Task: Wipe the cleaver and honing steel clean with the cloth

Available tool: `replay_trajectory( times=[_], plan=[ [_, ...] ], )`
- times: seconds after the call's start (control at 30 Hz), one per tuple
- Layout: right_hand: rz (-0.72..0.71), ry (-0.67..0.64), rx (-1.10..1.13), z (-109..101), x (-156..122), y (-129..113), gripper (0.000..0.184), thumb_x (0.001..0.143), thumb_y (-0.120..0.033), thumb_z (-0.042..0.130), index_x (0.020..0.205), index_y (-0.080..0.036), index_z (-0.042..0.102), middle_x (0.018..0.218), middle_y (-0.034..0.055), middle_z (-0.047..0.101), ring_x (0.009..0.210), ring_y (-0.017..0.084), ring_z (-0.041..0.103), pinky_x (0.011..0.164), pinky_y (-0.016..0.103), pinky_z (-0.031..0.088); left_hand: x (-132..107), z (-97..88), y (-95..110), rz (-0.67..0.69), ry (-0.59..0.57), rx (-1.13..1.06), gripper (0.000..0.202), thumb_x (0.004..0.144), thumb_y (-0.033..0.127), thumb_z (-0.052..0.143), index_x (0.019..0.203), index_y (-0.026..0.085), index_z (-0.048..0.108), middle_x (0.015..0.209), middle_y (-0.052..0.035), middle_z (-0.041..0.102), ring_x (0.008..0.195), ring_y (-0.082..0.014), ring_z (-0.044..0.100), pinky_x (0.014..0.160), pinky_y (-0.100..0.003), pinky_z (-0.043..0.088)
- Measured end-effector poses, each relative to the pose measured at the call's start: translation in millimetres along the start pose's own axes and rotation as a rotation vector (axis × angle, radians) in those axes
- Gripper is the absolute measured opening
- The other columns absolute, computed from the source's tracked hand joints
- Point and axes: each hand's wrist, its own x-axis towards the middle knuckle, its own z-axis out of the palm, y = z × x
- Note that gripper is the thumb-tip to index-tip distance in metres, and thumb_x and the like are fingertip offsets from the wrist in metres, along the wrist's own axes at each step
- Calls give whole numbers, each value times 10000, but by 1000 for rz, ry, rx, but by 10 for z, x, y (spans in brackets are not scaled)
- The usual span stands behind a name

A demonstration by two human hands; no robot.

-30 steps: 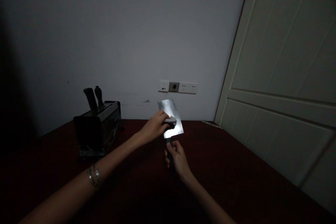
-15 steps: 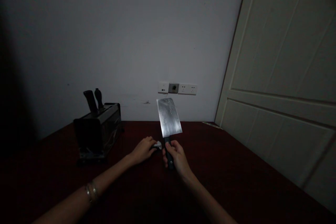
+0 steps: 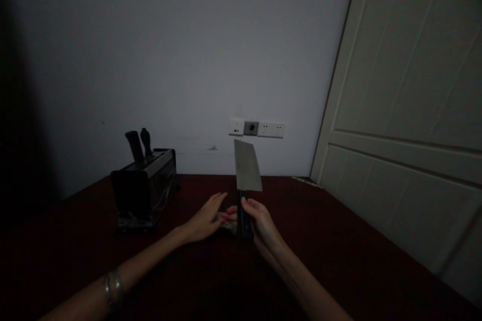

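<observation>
My right hand [image 3: 263, 220] is closed round the black handle of a cleaver [image 3: 247, 166], with its broad metal blade pointing up. The fingertips of that hand show to the left of the handle. My left hand [image 3: 203, 220] is close by on the left, its fingers stretched out and its thumb apart from them. A crumpled pale cloth [image 3: 228, 225] shows dimly between the two hands, at the left thumb and the right fingertips. How it is held there is hard to make out.
A dark knife holder [image 3: 145, 185] with two black handles [image 3: 140, 144] sticking out stands on the dark red table [image 3: 211, 281] to the left. Wall sockets [image 3: 257, 129] are behind the blade. A pale panelled door [image 3: 399, 150] borders the right side.
The cleaver has turned about its handle, so its blade looks narrower and duller. My left hand has spread its fingers, which were closed on the pale cloth.
</observation>
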Motion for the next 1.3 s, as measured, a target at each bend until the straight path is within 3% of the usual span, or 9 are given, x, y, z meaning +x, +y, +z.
replay_trajectory(
  times=[0.17,0.23,0.37,0.47,0.57,0.73,0.93,1.13,1.3],
  plan=[
    [136,-108,112,116,-44,-213,228,782,-340,579,758,-115,546,851,149,678,818,240,667,710,337,502,55,-504,365,138,537,28,311,855,177,366,1149,178,465,1148,-103,528,1102,-203,473,956,-397,370],
    [228,-129,184,155,-41,-307,223,856,-318,470,793,-118,547,917,150,671,870,219,657,762,328,487,41,-668,525,268,625,66,309,819,131,410,1112,182,493,1095,-95,550,1070,-211,493,929,-402,394],
    [362,-128,288,247,-27,-433,261,911,-284,347,846,-122,542,858,120,678,805,189,660,751,348,488,-5,-791,787,586,511,167,508,723,89,481,1226,144,429,1164,-140,522,1120,-262,461,918,-464,403],
    [381,-129,331,320,-27,-439,295,922,-274,308,858,-115,548,702,77,668,713,183,647,725,371,489,-7,-753,909,701,399,185,630,676,90,514,1286,90,359,1189,-183,504,1139,-286,445,916,-485,409],
    [382,-118,358,378,-30,-404,310,925,-269,302,804,-123,547,598,40,632,648,169,627,704,355,483,18,-683,949,704,386,179,638,691,96,534,1298,94,336,1173,-190,509,1120,-275,459,894,-471,433],
    [432,-168,392,416,-22,-374,380,937,-300,251,793,-104,544,592,42,613,569,139,582,618,287,456,54,-610,864,647,433,222,506,766,151,554,1247,122,399,1095,-167,539,1033,-247,501,829,-440,467],
    [445,-183,436,421,28,-356,380,934,-309,265,784,-99,543,601,39,610,533,114,540,582,248,420,91,-677,823,723,390,301,440,783,75,489,1217,85,416,1046,-169,548,1022,-238,499,820,-408,484],
    [341,-178,401,508,54,-371,363,900,-409,342,856,-127,565,684,40,655,629,149,608,709,316,438,215,-980,898,666,330,334,399,771,51,447,1169,80,431,984,-153,554,967,-217,520,781,-358,503],
    [488,-325,302,495,-78,-414,660,808,-607,347,1064,-26,528,993,214,645,905,293,627,834,412,401,374,-1488,946,517,386,332,327,787,86,468,1113,103,476,947,-115,577,890,-183,556,767,-344,506]
  ],
)
